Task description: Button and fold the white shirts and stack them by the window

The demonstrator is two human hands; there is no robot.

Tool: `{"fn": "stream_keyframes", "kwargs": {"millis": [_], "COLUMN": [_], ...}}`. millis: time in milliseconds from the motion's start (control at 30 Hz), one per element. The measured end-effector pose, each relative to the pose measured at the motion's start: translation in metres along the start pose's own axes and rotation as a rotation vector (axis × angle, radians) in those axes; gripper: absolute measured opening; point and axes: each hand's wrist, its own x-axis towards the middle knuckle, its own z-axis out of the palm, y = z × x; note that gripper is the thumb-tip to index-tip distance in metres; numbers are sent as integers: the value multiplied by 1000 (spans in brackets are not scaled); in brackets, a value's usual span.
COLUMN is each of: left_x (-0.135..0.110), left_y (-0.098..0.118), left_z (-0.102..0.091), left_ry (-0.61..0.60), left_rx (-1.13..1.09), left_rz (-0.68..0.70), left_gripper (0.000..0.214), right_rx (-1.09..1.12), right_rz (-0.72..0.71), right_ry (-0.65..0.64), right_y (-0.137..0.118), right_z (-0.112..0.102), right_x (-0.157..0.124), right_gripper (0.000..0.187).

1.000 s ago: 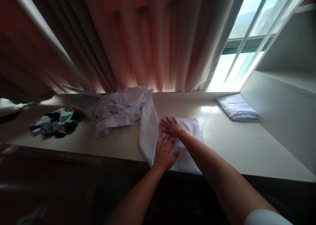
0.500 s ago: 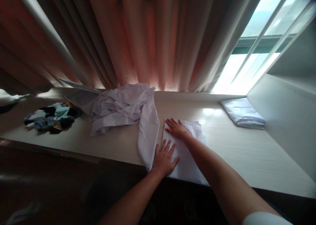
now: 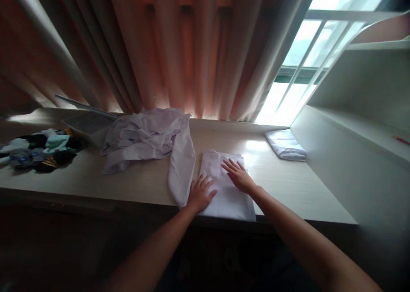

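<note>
Rectangular folded white cloth: at the front edge of the pale worktop.
Left hand: fingers spread, gripping nothing, on the cloth's left side.
Right hand: opened flat, empty, over the cloth; contact is hard to judge.
Crumpled white fabric: farther left.

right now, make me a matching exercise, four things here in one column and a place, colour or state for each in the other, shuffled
1. left hand
2. unfolded pale cloth
3. small mixed pile
4. curtains

A. wrinkled, one long part reaching toward the table's front edge
B. hanging behind the table
C. spread over the left edge of the folded cloth
D. black, white, grey, mint green

Pairs: 1-C, 2-A, 3-D, 4-B
</note>
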Motion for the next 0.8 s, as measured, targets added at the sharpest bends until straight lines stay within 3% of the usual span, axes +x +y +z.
{"fn": "stream_keyframes", "kwargs": {"millis": [67, 167, 267, 400, 533, 667, 800], "left_x": [6, 15, 16, -7, -41, -56, -53], "left_y": [-10, -31, -50, -62, -62, -57, -46], "left_z": [-6, -20, -38, -60, -69, -57, -37], "left_ry": [6, 71, -78, -244, -282, -247, -120], "left_rx": [-181, -384, -283, 22, 226, 344, 417], "left_rz": [-14, 26, 166, 345, 434, 476, 439], "left_gripper": [48, 47, 45, 58, 83, 99, 78], "right_rx": [29, 95, 130, 105, 17, -115, -140], "right_rz": [-46, -61, -50, -64, -98, -49, -21], "right_ry": [-54, -232, -378, -433, -368, -208, -116], "right_y": [17, 25, 15, -7, -20, -22, -23], "right_z": [-14, -28, -35, -40, -28, -4, 4], "right_x": [-45, -101, -132, -150, -163, -167, -163], "right_gripper": [73, 89, 101, 118, 113, 83, 69]}}
